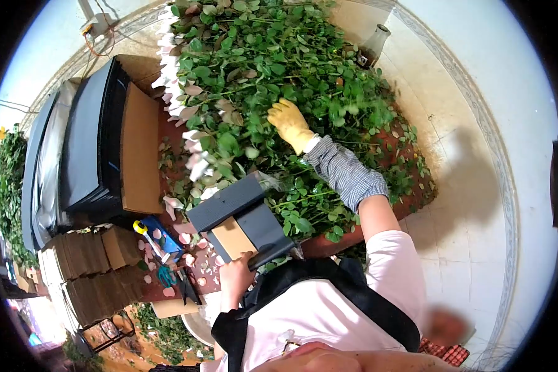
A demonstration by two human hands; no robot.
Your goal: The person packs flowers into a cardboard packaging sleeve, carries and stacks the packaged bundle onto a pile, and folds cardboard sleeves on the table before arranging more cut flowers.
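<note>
My left hand [235,277] is bare and closes round the lower edge of a folded black sheet [263,226] with a brown cardboard piece [232,239] on it. The sheet lies tilted over the table's near edge, its upper flap raised. My right hand [289,126], in a yellow glove with a checked sleeve, reaches over a large pile of leafy cut stems [248,74]. Its fingers are slightly bent and touch or hover just above the leaves; I see nothing held in them. Pale pink wrapped flower heads [167,62] line the pile's left side.
Stacks of black sheets [93,136] and brown cardboard [96,273] stand at the left. A yellow-handled cutter [149,239], a blue box [161,235] and teal-handled scissors [166,276] lie among petals. A glass bottle [373,46] with dark liquid stands behind the pile, near the wall.
</note>
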